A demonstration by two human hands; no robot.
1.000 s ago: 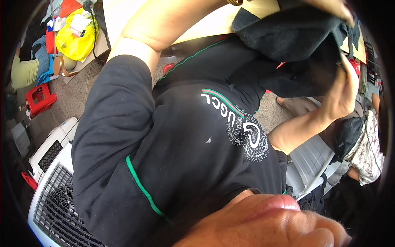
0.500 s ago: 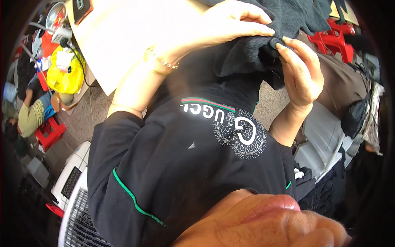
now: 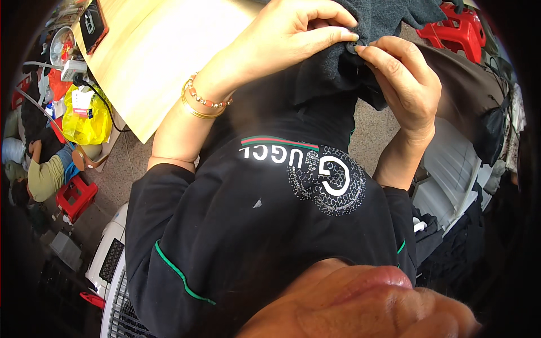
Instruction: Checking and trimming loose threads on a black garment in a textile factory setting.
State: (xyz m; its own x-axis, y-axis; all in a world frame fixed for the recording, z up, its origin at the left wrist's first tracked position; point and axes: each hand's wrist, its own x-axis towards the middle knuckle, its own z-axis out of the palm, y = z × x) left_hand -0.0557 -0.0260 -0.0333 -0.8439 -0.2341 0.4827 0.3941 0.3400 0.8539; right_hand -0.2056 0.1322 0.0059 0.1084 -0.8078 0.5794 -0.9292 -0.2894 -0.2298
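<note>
I pinch the fold of the dark grey garment [image 3: 389,17] between the fingers of my left hand [image 3: 293,34] and my right hand [image 3: 403,79], both closed on it above the wooden table [image 3: 163,62], keeping the small black button [image 3: 352,48] exposed and steady.

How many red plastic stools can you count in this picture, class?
2: one red stool on the floor at the left edge, another red stool at the top right, beyond the hands. Others may be hidden.

Pale wood table [image 3: 163,50] w/ dark garment [image 3: 389,14] on it.
</note>
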